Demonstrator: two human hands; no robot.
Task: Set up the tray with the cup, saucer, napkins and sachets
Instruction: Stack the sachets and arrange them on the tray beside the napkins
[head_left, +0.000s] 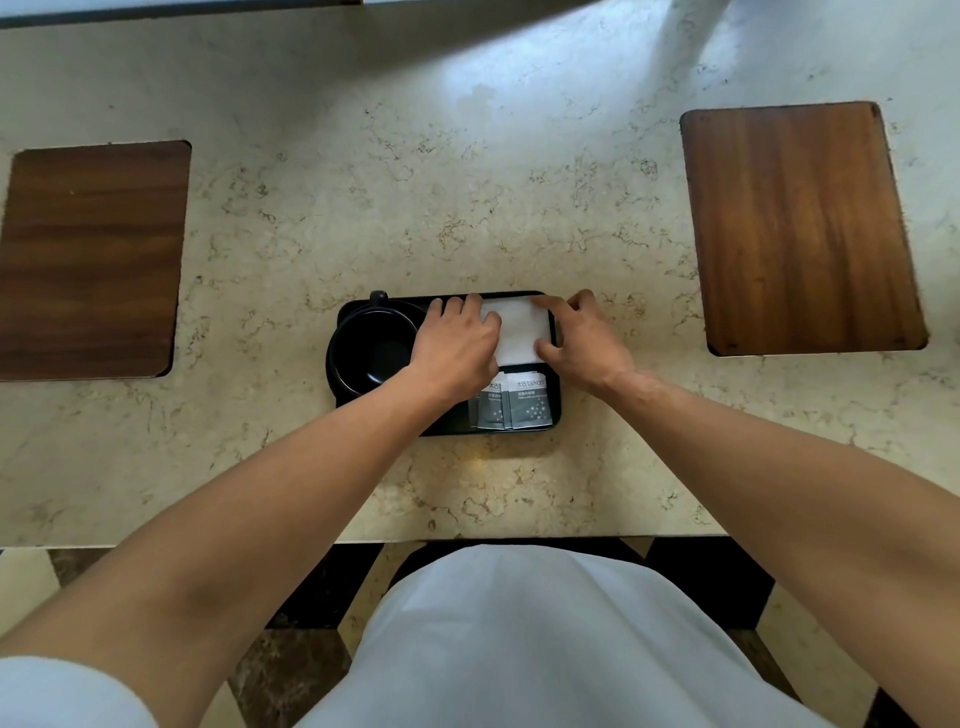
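A black rectangular tray (555, 410) sits on the marbled surface (467, 182) straight in front of the person, within easy reach of both arms. Its left half carries the black cup (371, 358), which appears to rest on a dark saucer (332, 374) with only the rim showing; the cup's handle points away from the person. The white napkins (519, 330) lie in the far right corner of the tray, and the grey sugar sachets (519, 402) overlap one another in the near right corner, so each kind of item keeps its own zone. The left hand (457, 345) lies on the napkins' left edge with fingers fairly straight, pressing rather than gripping. The right hand (579, 340) brackets the right edge, forefinger at the far corner and thumb at the near one, a light pinch-like grip. Held from both sides, the stack is probably being squared against the tray's rim. Two wooden boards (800, 228) flank the tray, well apart.
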